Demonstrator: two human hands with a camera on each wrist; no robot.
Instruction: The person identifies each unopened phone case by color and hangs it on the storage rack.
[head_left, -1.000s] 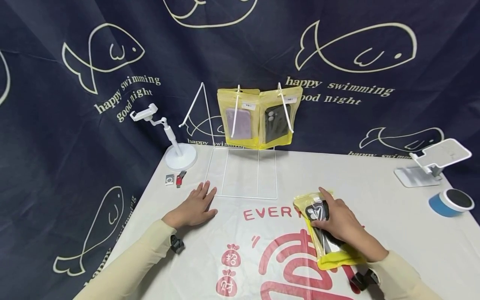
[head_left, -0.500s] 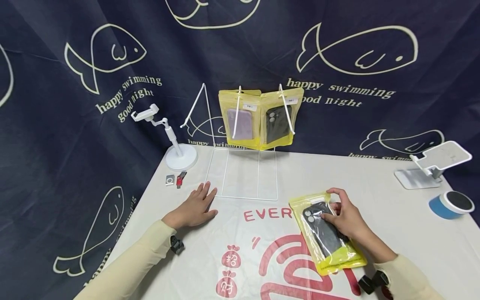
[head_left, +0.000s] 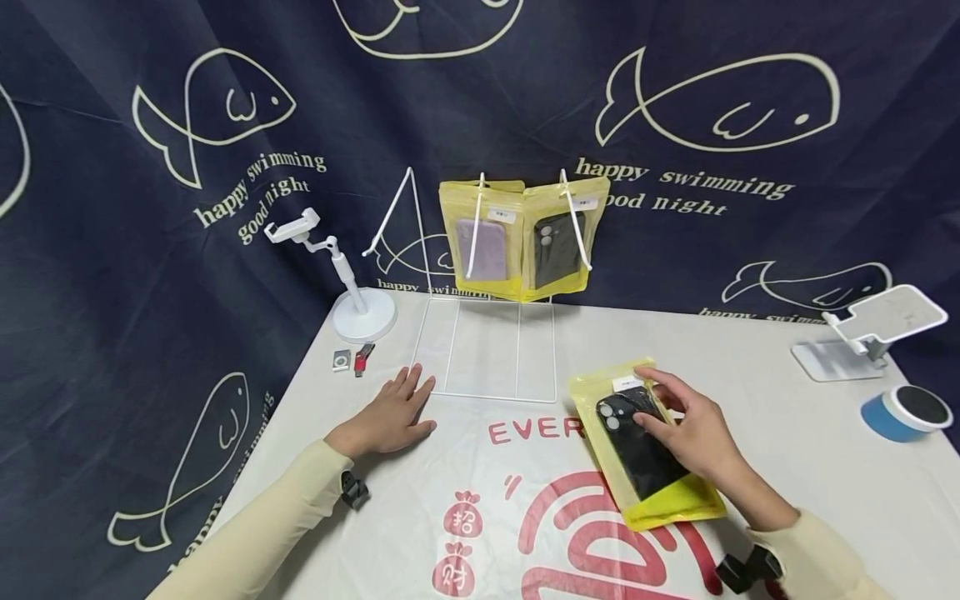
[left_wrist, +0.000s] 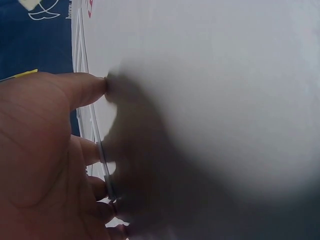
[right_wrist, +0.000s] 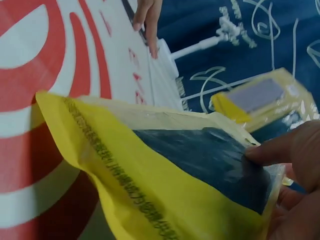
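Note:
My right hand (head_left: 693, 433) pinches a yellow-edged clear bag (head_left: 633, 515) by its upper right side, thumb on the front. Inside the bag lies a black phone case (head_left: 637, 442) with two round camera openings. In the right wrist view the bag (right_wrist: 115, 165) looks tilted above the tablecloth. My left hand (head_left: 386, 417) rests with spread fingers on the table, fingertips at the base wire of a white wire rack (head_left: 517, 350). Two similar bags hang side by side on the rack's prongs, one with a purple case (head_left: 483, 250), the other with a black case (head_left: 555, 250).
A white phone stand (head_left: 363, 312) is at the back left, with a small silver music player (head_left: 341, 360) and a red USB stick (head_left: 362, 361) in front. At the right are a folding phone stand (head_left: 885, 321) and a blue-and-white round object (head_left: 903, 412). A dark curtain (head_left: 480, 108) hangs behind.
My right hand has shifted its hold on the bag, uncovering more of the black case. The bag has moved slightly left and away from me. My left hand stays in place.

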